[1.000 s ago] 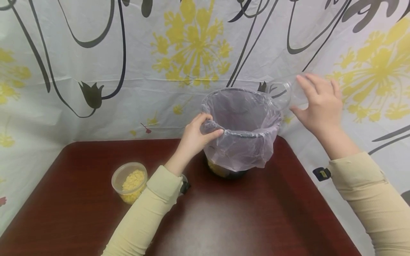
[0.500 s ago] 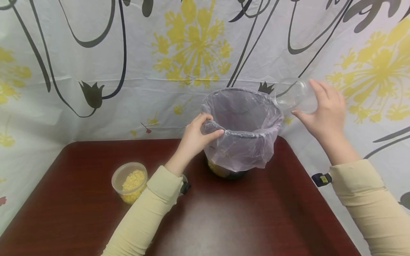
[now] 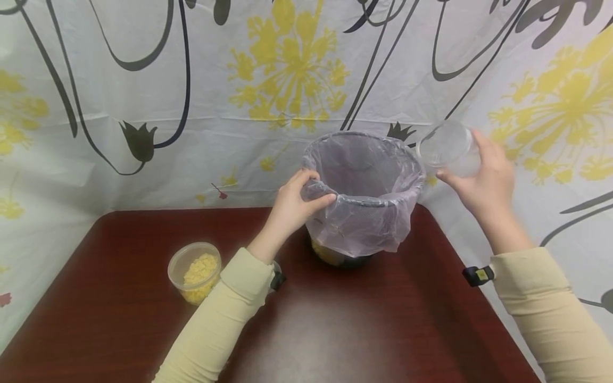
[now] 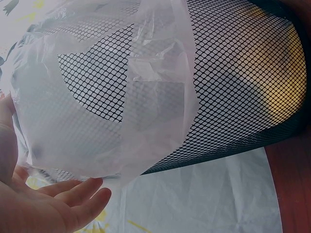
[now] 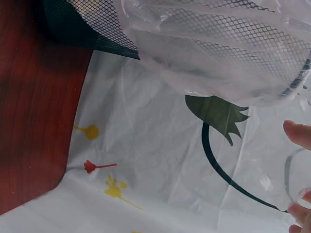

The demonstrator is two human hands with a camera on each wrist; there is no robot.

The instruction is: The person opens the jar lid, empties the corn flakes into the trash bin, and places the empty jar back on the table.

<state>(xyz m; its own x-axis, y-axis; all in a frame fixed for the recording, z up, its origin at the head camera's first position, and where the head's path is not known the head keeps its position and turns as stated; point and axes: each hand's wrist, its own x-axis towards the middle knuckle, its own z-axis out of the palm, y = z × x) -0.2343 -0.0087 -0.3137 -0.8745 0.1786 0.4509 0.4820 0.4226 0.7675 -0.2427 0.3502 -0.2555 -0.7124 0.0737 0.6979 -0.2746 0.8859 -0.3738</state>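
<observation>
A mesh wastebasket (image 3: 335, 258), lined with a thin pale purple plastic bag (image 3: 364, 229), stands at the back right of the table. My left hand (image 3: 293, 205) grips its near-left rim through the bag; in the left wrist view the fingers (image 4: 80, 196) lie along the outside. Just right of the rim, my right hand (image 3: 492, 181) holds a clear plastic jar (image 3: 444, 144) in the air, its mouth tilted towards the head camera. I see nothing inside the jar. At the right edge of the right wrist view only fingertips (image 5: 297, 133) and part of the jar show.
A clear round tub (image 3: 178, 282) partly filled with yellow bits (image 3: 200, 268) stands left of my left forearm. The dark red table (image 3: 325, 330) ends close behind and right of the wastebasket. A flower-patterned sheet (image 3: 210, 106) hangs behind it.
My right hand has drawn the jar to the right, off the wastebasket's rim, and turned its mouth more towards the head camera. The left hand keeps its grip in place.
</observation>
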